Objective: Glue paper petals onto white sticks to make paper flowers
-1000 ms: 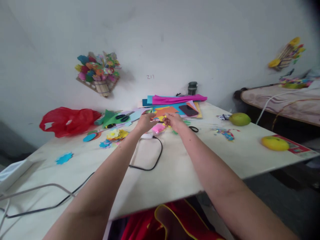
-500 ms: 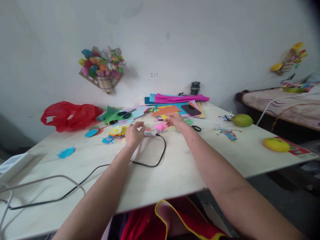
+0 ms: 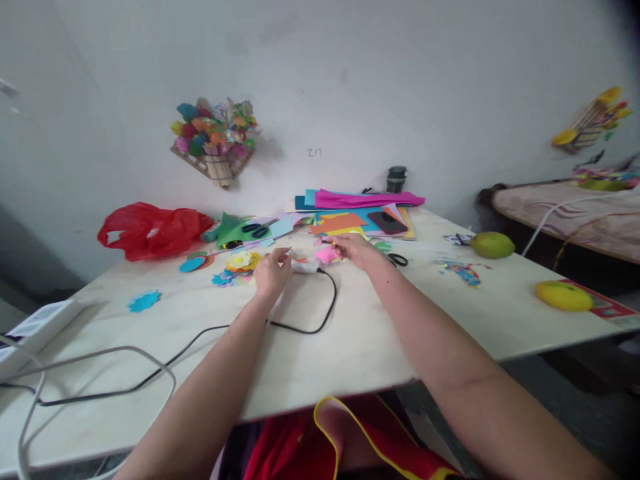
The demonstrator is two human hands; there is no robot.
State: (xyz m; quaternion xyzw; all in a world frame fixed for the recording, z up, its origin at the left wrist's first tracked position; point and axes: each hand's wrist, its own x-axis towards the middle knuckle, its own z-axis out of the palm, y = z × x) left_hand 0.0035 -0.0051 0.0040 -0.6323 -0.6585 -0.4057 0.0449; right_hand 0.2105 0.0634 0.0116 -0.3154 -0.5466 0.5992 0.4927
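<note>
My left hand (image 3: 273,273) is beside a white corded tool (image 3: 304,267) that looks like a glue gun, lying on the table. The thumb and fingers are pinched together at a small pale bit too small to name. Across from it, my right hand (image 3: 356,251) has its fingertips closed just above and beside a bright pink paper piece (image 3: 327,255). What those fingertips hold is hidden. Yellow and white paper flowers (image 3: 243,261) lie left of my left hand, with small blue flower cutouts (image 3: 223,279) in front of them. Black-handled scissors (image 3: 398,260) lie partly behind my right wrist.
Coloured sheets (image 3: 345,223) and a phone (image 3: 387,223) lie at the back. A red plastic bag (image 3: 153,230) and other scissors (image 3: 256,230) are at the back left. Green (image 3: 493,245) and yellow (image 3: 564,296) fruits sit right. A black cord (image 3: 300,331) crosses the table.
The whole view has shifted slightly, moving the scene to the right. My left fingers have drawn closer together, and my right fingertips are now close by the pink piece.
</note>
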